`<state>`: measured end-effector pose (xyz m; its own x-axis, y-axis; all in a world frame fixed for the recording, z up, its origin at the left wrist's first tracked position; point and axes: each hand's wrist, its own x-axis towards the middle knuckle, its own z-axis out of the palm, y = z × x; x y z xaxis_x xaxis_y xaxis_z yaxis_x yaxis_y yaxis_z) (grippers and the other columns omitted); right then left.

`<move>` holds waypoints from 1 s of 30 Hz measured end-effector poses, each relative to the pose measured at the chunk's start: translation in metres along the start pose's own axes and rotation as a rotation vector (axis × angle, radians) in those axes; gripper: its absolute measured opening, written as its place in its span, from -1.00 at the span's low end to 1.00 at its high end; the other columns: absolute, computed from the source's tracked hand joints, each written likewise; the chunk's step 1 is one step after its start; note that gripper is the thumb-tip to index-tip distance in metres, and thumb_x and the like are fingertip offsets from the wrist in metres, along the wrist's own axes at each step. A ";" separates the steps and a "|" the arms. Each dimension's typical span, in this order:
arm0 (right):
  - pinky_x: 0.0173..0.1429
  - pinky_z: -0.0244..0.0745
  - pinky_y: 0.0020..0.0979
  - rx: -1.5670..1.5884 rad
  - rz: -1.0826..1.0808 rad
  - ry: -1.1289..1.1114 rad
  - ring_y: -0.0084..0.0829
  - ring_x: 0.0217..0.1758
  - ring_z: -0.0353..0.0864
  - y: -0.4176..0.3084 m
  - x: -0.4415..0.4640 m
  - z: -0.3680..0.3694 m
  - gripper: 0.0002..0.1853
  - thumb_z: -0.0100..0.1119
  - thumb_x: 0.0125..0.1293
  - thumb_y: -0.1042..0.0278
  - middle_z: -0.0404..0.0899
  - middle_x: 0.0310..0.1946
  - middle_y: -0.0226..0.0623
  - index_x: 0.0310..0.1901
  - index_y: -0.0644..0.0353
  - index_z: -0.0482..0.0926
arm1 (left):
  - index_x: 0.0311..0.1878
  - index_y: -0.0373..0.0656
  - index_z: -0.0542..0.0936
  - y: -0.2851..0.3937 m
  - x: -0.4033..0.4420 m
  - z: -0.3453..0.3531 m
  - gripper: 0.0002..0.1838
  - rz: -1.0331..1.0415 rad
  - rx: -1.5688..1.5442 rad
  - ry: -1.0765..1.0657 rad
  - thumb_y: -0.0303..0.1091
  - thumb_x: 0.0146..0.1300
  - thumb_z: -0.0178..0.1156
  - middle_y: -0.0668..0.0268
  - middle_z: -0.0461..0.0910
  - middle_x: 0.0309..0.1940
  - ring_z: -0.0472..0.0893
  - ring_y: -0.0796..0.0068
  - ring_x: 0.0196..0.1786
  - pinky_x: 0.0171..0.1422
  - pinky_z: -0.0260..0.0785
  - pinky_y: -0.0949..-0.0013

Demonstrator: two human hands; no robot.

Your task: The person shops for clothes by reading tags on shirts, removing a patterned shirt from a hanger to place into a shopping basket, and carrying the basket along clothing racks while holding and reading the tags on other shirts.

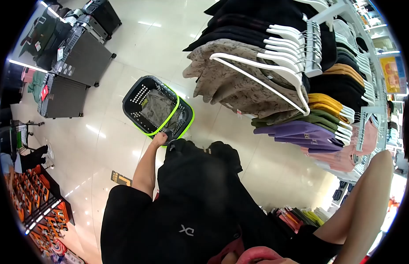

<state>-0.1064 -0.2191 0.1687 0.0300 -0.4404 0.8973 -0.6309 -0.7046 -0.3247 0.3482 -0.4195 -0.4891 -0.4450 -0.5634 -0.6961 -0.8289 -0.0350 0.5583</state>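
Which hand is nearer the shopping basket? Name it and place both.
Left. The left hand grips the shopping basket at its near side; the right hand is out of view, with the bent right arm well off to the right.

One basket [134, 112] on floor [266, 180]; one hand [159, 140] at basket's near edge. Inside: at least one garment [158, 108], folds overlap, exact count unclear. Suitcases [85, 55] toward floor's far left corner: three at least, others crowded behind. Cart [22, 132] at floor's left edge: one. Floor sign [121, 177]: one. Rack's [314, 70] near end: one bare hanger [248, 60]; loaded hangers [283, 48] several, overlapping, can't total from here. Yellow poster [394, 74]: one.
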 end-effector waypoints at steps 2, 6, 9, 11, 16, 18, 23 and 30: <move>-0.23 0.47 -0.38 0.026 0.001 -0.019 -0.37 -0.31 0.61 0.006 0.004 0.009 -0.82 0.10 0.36 0.32 0.64 -0.29 -0.22 -0.13 0.19 0.62 | -0.17 -0.28 0.68 -0.002 0.012 0.000 -0.63 -0.024 -0.025 0.017 -0.18 0.16 0.07 -0.10 0.67 -0.24 0.67 -0.01 -0.06 0.12 0.45 0.14; -0.27 0.48 -0.38 0.076 0.011 -0.078 -0.37 -0.34 0.61 0.017 0.013 0.028 -0.82 0.10 0.36 0.31 0.64 -0.31 -0.22 -0.14 0.18 0.63 | -0.15 -0.24 0.67 0.016 0.027 -0.009 -0.66 -0.066 -0.071 0.003 -0.21 0.18 0.08 -0.05 0.68 -0.19 0.66 0.03 -0.04 0.13 0.44 0.18; -0.29 0.49 -0.38 0.127 0.013 -0.130 -0.37 -0.36 0.61 0.020 0.019 0.043 -0.82 0.10 0.36 0.30 0.64 -0.33 -0.22 -0.15 0.18 0.63 | -0.12 -0.24 0.66 0.021 0.047 -0.008 -0.67 -0.049 -0.080 0.012 -0.23 0.19 0.07 -0.05 0.68 -0.19 0.65 0.01 -0.02 0.13 0.45 0.17; -0.31 0.49 -0.38 0.211 0.016 -0.176 -0.37 -0.38 0.61 0.020 0.022 0.053 -0.81 0.10 0.36 0.29 0.65 -0.34 -0.22 -0.16 0.17 0.63 | -0.13 -0.25 0.65 0.022 0.060 -0.002 -0.67 -0.035 -0.100 0.018 -0.24 0.20 0.07 -0.06 0.67 -0.18 0.65 0.00 -0.02 0.13 0.44 0.16; -0.36 0.50 -0.39 0.659 0.105 -0.332 -0.37 -0.41 0.62 0.019 0.009 0.088 -0.81 0.10 0.35 0.28 0.65 -0.36 -0.22 -0.17 0.16 0.64 | -0.14 -0.25 0.66 0.060 0.052 -0.005 -0.68 0.004 -0.064 0.024 -0.25 0.21 0.06 -0.10 0.66 -0.17 0.63 -0.07 -0.02 0.13 0.44 0.10; -0.38 0.50 -0.39 1.064 0.234 -0.370 -0.37 -0.43 0.62 0.026 -0.012 0.111 -0.81 0.10 0.35 0.28 0.65 -0.37 -0.23 -0.18 0.16 0.64 | -0.14 -0.25 0.66 0.057 0.058 0.004 -0.67 -0.008 -0.051 0.002 -0.22 0.23 0.05 -0.13 0.64 -0.13 0.61 -0.09 0.03 0.17 0.43 0.06; -0.43 0.24 -0.51 1.163 1.449 -0.312 -0.56 -0.56 0.39 0.089 -0.132 0.194 -0.53 0.03 0.42 -0.05 0.57 -0.51 -0.29 -0.02 0.29 0.54 | -0.13 -0.22 0.65 0.058 0.051 0.004 -0.67 0.017 -0.043 0.085 -0.21 0.28 0.01 -0.11 0.64 -0.15 0.61 -0.12 0.01 0.18 0.43 0.03; -0.04 0.54 -0.21 0.066 1.660 -1.074 -0.12 -0.15 0.66 0.133 -0.453 0.180 -0.63 0.14 0.37 0.10 0.66 -0.27 -0.11 0.01 0.22 0.55 | -0.16 -0.32 0.65 0.033 0.100 -0.020 -0.65 -0.146 -0.039 0.129 -0.22 0.17 0.10 -0.17 0.64 -0.19 0.62 -0.11 -0.02 0.16 0.43 0.02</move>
<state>-0.0647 -0.2134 -0.3351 -0.0648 -0.6505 -0.7567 -0.5030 0.6762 -0.5383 0.2833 -0.4934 -0.5317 -0.2720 -0.6511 -0.7085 -0.8666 -0.1544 0.4746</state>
